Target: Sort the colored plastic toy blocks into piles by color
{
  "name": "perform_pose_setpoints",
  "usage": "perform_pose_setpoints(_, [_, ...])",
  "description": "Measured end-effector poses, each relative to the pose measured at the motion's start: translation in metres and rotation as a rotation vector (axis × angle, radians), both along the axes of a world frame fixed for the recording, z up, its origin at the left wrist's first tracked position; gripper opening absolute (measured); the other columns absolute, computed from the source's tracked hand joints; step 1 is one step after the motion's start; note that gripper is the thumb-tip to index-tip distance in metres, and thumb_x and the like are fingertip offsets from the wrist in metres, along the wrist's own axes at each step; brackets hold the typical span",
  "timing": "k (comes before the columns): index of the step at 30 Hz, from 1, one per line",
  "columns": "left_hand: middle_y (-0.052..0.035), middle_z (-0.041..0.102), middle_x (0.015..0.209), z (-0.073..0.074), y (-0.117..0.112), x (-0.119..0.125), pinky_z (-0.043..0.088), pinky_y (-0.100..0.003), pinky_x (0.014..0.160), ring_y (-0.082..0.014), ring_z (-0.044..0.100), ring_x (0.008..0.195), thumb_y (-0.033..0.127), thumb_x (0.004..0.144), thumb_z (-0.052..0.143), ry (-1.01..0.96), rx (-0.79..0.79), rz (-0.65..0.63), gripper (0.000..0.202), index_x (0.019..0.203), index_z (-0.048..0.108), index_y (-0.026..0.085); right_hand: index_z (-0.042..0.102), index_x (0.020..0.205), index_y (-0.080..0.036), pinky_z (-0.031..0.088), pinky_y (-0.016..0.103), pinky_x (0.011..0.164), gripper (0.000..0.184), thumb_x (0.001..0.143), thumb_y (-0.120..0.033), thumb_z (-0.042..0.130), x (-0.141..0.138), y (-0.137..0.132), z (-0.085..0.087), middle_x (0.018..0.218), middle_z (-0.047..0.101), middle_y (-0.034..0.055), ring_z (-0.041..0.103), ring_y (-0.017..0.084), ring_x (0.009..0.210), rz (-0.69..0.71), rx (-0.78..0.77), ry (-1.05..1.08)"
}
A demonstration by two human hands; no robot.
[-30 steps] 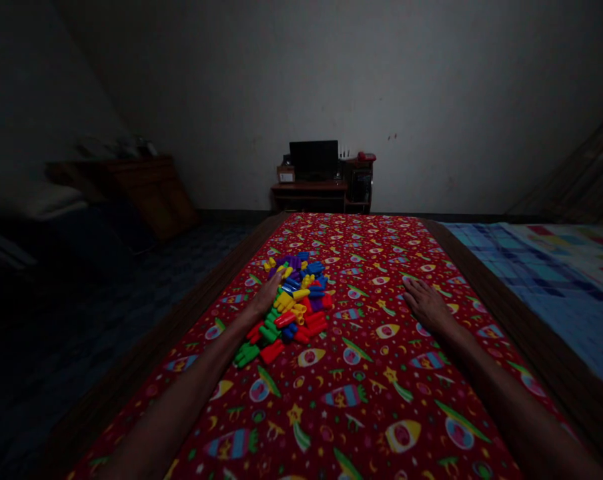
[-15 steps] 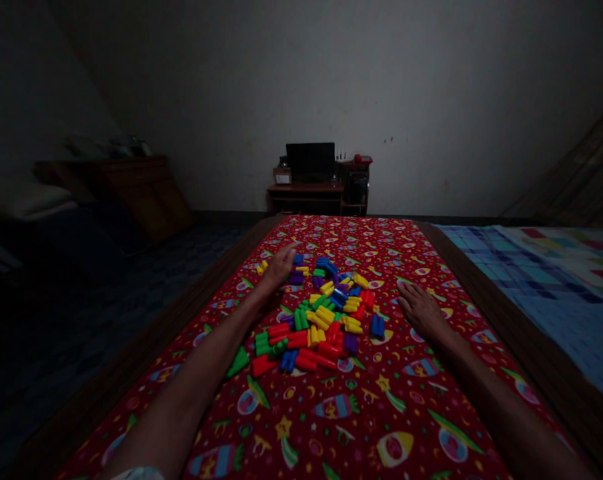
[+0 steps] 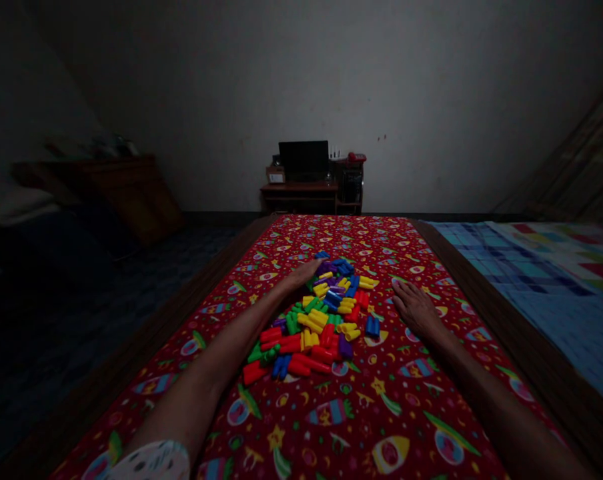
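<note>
A loose pile of small plastic toy blocks (image 3: 311, 321), shaped like joined tubes in red, yellow, green, blue and purple, lies on the red rocket-print cloth (image 3: 336, 413). My left hand (image 3: 309, 271) reaches across to the pile's far left side, fingers stretched out and touching the blocks there; some of its fingertips are hard to make out. To the right of the pile, my right hand (image 3: 416, 309) rests flat on the cloth, fingers extended, holding nothing. Between that hand and the pile sits a single blue block (image 3: 372, 327), a little apart from the others.
The cloth covers a long table with brown edges (image 3: 461, 293). A bed with a blue checked sheet (image 3: 486, 280) stands at the right. By the far wall are a desk (image 3: 299, 190) and a dark monitor (image 3: 304, 160); a wooden cabinet (image 3: 131, 193) is at the left.
My left hand has moved right, and the blocks at the far left have shifted in against the pile. My right hand stays on the cloth. The view has turned slightly.
</note>
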State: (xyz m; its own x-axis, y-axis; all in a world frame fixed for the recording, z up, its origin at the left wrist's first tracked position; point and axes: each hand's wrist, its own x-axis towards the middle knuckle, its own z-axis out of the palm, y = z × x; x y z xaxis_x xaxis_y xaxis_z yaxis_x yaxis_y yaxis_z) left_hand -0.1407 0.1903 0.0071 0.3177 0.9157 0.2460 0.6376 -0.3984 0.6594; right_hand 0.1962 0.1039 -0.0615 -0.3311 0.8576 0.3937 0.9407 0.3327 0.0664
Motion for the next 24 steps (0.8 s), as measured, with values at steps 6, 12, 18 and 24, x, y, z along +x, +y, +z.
perform_pose_setpoints(6, [-0.003, 0.044, 0.149, 0.027, -0.06, -0.004, 0.03, -0.036, 0.115, -0.0214, 0.041, 0.138, 0.061, 0.094, 0.024, 0.132, -0.026, -0.321, 0.066, 0.141, 0.048, 0.021, 0.049, 0.14, -0.014, 0.035, 0.048, 0.108, 0.051, 0.098, -0.031, 0.026, 0.003, 0.002, -0.001, 0.142, 0.052, 0.0132, 0.043, 0.027, 0.133, 0.017, -0.003, 0.036])
perform_pose_setpoints(12, [-0.0089, 0.029, 0.157, -0.003, -0.176, -0.135, 0.025, -0.048, 0.116, -0.0313, 0.028, 0.144, 0.072, 0.084, 0.039, 0.416, 0.008, 0.001, 0.081, 0.15, 0.032, 0.025, 0.052, 0.137, -0.015, 0.036, 0.047, 0.107, 0.05, 0.098, -0.032, 0.025, -0.003, -0.001, 0.002, 0.141, 0.053, 0.0122, 0.044, 0.029, 0.131, -0.015, 0.012, 0.026])
perform_pose_setpoints(18, [-0.0117, 0.015, 0.161, -0.064, -0.253, -0.167, 0.029, -0.06, 0.111, -0.0432, 0.023, 0.143, 0.074, 0.059, 0.07, 0.507, 0.088, 0.102, 0.116, 0.153, 0.015, 0.035, 0.049, 0.139, -0.015, 0.034, 0.047, 0.109, 0.05, 0.098, -0.029, 0.025, -0.004, -0.001, 0.001, 0.143, 0.051, 0.0124, 0.041, 0.028, 0.134, -0.013, -0.014, -0.002])
perform_pose_setpoints(24, [-0.0078, 0.008, 0.162, -0.042, -0.22, -0.072, 0.045, -0.053, 0.104, -0.0385, 0.032, 0.14, 0.05, 0.057, 0.085, 0.273, 0.136, 0.017, 0.12, 0.151, 0.01, 0.043, 0.05, 0.138, -0.015, 0.034, 0.048, 0.109, 0.05, 0.098, -0.03, 0.026, -0.005, -0.001, 0.002, 0.142, 0.052, 0.013, 0.042, 0.028, 0.133, -0.026, -0.015, 0.016])
